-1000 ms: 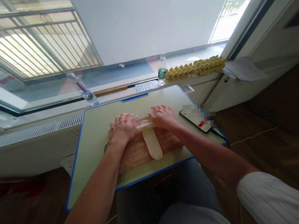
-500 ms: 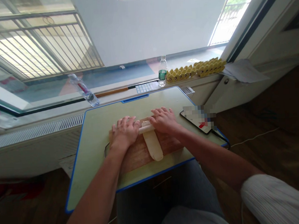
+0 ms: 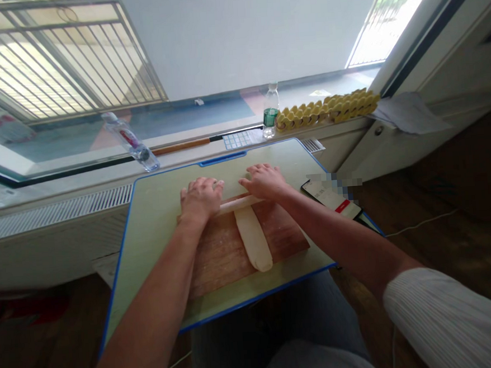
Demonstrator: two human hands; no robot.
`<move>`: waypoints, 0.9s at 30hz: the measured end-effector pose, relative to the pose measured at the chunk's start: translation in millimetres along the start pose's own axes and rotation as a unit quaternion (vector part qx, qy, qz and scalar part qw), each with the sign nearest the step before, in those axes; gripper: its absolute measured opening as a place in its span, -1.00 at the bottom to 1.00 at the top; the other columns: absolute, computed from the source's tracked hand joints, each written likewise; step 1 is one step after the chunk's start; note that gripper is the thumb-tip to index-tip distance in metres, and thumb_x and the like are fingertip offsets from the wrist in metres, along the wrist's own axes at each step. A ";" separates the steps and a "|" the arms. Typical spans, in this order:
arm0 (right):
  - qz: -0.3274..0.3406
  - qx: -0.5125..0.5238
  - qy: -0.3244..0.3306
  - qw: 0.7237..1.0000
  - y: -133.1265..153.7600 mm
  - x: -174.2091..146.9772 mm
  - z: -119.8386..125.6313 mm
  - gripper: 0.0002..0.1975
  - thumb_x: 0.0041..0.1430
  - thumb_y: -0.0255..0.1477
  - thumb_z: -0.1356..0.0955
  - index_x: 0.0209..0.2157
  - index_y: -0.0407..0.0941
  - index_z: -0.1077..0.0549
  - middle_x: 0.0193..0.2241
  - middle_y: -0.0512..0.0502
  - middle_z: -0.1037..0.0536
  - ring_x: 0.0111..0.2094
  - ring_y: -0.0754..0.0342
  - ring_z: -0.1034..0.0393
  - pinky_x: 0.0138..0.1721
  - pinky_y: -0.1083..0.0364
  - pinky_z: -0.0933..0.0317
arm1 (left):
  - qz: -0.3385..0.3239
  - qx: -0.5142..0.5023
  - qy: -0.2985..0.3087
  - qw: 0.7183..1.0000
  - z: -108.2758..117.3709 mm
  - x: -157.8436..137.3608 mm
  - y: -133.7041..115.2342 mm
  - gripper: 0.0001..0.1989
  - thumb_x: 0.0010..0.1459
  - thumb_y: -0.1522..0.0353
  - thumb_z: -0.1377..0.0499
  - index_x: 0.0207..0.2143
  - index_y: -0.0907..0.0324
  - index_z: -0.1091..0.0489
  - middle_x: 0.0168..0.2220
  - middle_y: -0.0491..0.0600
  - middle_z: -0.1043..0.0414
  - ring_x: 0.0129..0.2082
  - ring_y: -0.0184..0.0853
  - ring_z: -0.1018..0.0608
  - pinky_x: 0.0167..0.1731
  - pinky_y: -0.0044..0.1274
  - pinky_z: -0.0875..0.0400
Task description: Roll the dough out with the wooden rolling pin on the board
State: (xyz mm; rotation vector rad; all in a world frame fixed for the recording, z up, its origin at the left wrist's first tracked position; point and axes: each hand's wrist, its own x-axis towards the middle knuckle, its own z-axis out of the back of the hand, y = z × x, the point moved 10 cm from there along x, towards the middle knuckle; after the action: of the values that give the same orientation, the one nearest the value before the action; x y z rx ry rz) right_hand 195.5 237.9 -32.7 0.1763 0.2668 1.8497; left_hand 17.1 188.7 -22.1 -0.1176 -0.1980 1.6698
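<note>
A wooden rolling pin lies crosswise over a long, flattened strip of pale dough. My left hand presses on the pin's left end, palm down, with fingers stretched forward past it. On the right end rests my right hand, also palm down, its fingers reaching forward and its thumb apart. Neither hand is wrapped round the pin, whose ends are hidden beneath them. Under the dough is a wooden board; the dough's near end reaches close to the board's front edge, while its far end is covered by the pin.
The board sits on a small pale-green table with blue edging. A phone lies at the table's right side. Along the window sill stand two plastic bottles, a yellow egg tray and some papers.
Both hands have pushed forward, and the rolling pin has rolled away from me toward the dough's far end. More of the strip shows on the near side. The camera view has shifted slightly.
</note>
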 end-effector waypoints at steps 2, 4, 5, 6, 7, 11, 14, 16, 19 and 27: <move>-0.001 -0.001 -0.003 1.000 0.0 4.8 0.1 -0.39 0.38 0.00 -0.22 0.22 -0.10 -0.47 0.30 -0.33 -0.44 0.30 -0.30 -0.26 0.30 -0.29 -0.11 | 0.001 0.006 -0.004 1.000 -0.1 4.7 1.5 -0.43 0.42 0.05 0.14 0.14 0.07 -0.51 0.26 0.15 -0.46 0.24 0.00 -0.46 0.25 -0.09 -0.31; -0.004 0.000 -0.013 1.000 -0.4 8.3 1.3 -0.39 0.37 -0.01 -0.23 0.22 -0.13 -0.47 0.29 -0.35 -0.45 0.30 -0.30 -0.27 0.30 -0.28 -0.11 | 0.003 0.011 -0.008 1.000 0.1 8.5 3.0 -0.43 0.42 0.05 0.15 0.13 0.07 -0.51 0.24 0.16 -0.48 0.22 0.01 -0.47 0.22 -0.10 -0.35; -0.006 0.002 -0.018 1.000 -0.9 9.3 1.7 -0.39 0.37 -0.02 -0.23 0.22 -0.13 -0.46 0.29 -0.36 -0.45 0.30 -0.30 -0.27 0.30 -0.27 -0.11 | 0.004 0.013 -0.009 1.000 0.2 9.6 3.5 -0.43 0.42 0.05 0.16 0.12 0.07 -0.52 0.23 0.16 -0.49 0.21 0.00 -0.48 0.20 -0.11 -0.36; -0.008 0.004 -0.022 1.000 -1.6 9.9 1.9 -0.39 0.37 -0.02 -0.23 0.22 -0.14 -0.46 0.28 -0.36 -0.46 0.29 -0.30 -0.28 0.30 -0.27 -0.12 | 0.004 0.015 -0.010 1.000 0.5 10.0 3.6 -0.43 0.42 0.06 0.16 0.11 0.07 -0.52 0.22 0.16 -0.49 0.20 0.00 -0.48 0.19 -0.12 -0.37; -0.009 0.006 -0.024 1.000 -2.2 9.8 1.8 -0.39 0.38 -0.03 -0.23 0.23 -0.14 -0.46 0.28 -0.36 -0.46 0.29 -0.30 -0.28 0.29 -0.27 -0.12 | 0.003 0.016 -0.011 1.000 0.9 9.8 3.3 -0.44 0.42 0.06 0.16 0.10 0.07 -0.53 0.21 0.16 -0.50 0.20 0.00 -0.49 0.19 -0.13 -0.37; -0.015 0.013 -0.022 1.000 -4.4 3.3 -0.1 -0.38 0.39 -0.03 -0.21 0.26 -0.12 -0.43 0.30 -0.34 -0.44 0.29 -0.28 -0.29 0.29 -0.27 -0.13 | -0.006 0.018 -0.020 1.000 4.0 3.4 -0.4 -0.44 0.43 0.07 0.17 0.09 0.07 -0.53 0.18 0.15 -0.52 0.18 -0.03 -0.49 0.18 -0.16 -0.38; -0.019 0.013 -0.022 1.000 -5.1 -6.8 -0.1 -0.40 0.40 -0.01 -0.21 0.26 -0.08 -0.43 0.32 -0.31 -0.43 0.31 -0.26 -0.27 0.29 -0.27 -0.13 | -0.010 0.016 -0.022 1.000 5.0 -4.5 -2.6 -0.45 0.44 0.06 0.16 0.10 0.05 -0.52 0.21 0.12 -0.50 0.19 -0.06 -0.48 0.21 -0.19 -0.36; -0.017 0.007 -0.026 0.999 -4.6 -14.6 0.9 -0.41 0.41 -0.01 -0.21 0.27 -0.04 -0.42 0.32 -0.29 -0.43 0.32 -0.23 -0.27 0.29 -0.25 -0.13 | -0.011 0.014 -0.019 1.000 4.4 -10.1 -3.6 -0.45 0.44 0.06 0.16 0.12 0.04 -0.51 0.24 0.10 -0.49 0.21 -0.07 -0.47 0.23 -0.21 -0.34; -0.013 0.003 -0.039 0.999 -3.2 -26.2 2.9 -0.41 0.43 -0.01 -0.20 0.29 -0.02 -0.40 0.30 -0.27 -0.44 0.32 -0.22 -0.26 0.30 -0.27 -0.13 | -0.018 0.005 -0.006 1.000 1.7 -19.0 -5.6 -0.44 0.44 0.06 0.17 0.17 0.03 -0.49 0.28 0.08 -0.45 0.24 -0.07 -0.45 0.27 -0.20 -0.30; -0.009 -0.012 -0.067 0.998 2.5 -60.1 7.6 -0.43 0.44 -0.05 -0.21 0.31 -0.04 -0.39 0.32 -0.23 -0.44 0.33 -0.23 -0.25 0.34 -0.25 -0.08 | -0.020 0.010 -0.001 1.000 -3.8 -49.4 -9.1 -0.41 0.44 0.04 0.16 0.28 0.03 -0.40 0.36 0.06 -0.37 0.31 -0.04 -0.40 0.32 -0.16 -0.22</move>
State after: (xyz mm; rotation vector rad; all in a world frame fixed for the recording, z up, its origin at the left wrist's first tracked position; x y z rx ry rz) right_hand 212.6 180.4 -23.8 0.2795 0.1519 1.8137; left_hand 32.1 140.7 -26.0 -0.0973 -0.1839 1.6320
